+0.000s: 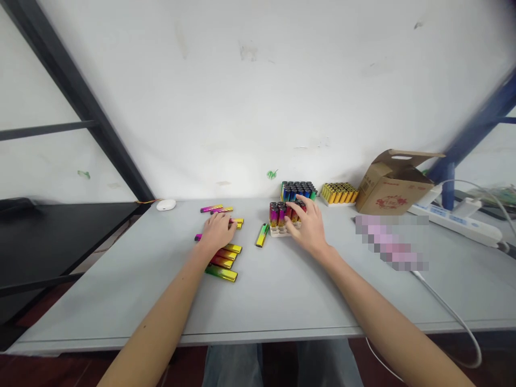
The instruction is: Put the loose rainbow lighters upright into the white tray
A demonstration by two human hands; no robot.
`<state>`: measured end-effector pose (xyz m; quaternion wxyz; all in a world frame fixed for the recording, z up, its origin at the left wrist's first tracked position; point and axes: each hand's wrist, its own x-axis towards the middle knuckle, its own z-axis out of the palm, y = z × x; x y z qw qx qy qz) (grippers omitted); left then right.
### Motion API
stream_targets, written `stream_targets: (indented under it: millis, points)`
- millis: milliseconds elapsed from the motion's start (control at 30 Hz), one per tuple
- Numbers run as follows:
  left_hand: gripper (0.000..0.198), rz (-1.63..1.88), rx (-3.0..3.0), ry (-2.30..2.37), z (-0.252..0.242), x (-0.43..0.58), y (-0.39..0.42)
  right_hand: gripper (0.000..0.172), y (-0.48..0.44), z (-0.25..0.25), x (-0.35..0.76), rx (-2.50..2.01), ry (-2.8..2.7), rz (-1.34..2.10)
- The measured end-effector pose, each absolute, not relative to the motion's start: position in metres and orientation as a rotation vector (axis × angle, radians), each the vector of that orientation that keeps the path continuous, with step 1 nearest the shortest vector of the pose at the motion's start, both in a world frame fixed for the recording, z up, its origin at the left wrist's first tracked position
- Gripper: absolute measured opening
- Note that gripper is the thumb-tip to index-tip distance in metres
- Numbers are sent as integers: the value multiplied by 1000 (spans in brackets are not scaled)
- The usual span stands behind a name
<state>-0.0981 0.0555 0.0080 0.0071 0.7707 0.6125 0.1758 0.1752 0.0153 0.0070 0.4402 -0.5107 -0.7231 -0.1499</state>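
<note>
Your left hand (pixel 220 231) covers loose lighters (pixel 222 262) lying left-to-right, grip hidden; your right hand (pixel 310 228), fingers (pixel 309 207) parted, meets upright lighters (pixel 282 216).

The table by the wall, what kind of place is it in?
Perhaps a workroom: what look like lighters stand in a white tray, with a cardboard box and power strip further right.

No wording, brand or number can be read. The cardboard box (pixel 394 192) bears red print on its front, with a smaller line above it and faint marks on its left side, all too small to make out; right of the box, the power strip (pixel 463 221) shows only blurred pale-blue patches.
</note>
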Motion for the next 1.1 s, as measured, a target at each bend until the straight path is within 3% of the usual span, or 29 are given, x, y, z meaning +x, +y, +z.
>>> stream_targets:
  millis: [167,400,633,833,900,1000,1100]
  points:
    - [21,497,2392,1898,9,-96,56,32,12,11,172,-1259,-1658,-296]
    - [16,719,2367,1653,12,-95,58,26,10,12,170,-1194,-1594,-264]
    - [28,1270,2357,1459,25,-77,42,23,-2,16,159,-1015,-1755,-183]
    - [31,1741,2401,1191,35,-43,7,44,-16,14,140,-1052,-1961,80]
    - [32,1869,2409,1103,35,-33,-4,42,-18,11,133,-1102,-1943,177]
    - [36,1933,2461,981,32,-23,-13,35,-20,8,129,-1123,-1922,343]
    - [37,1922,2486,1001,29,-21,-15,48,-24,9,130,-1066,-1901,454]
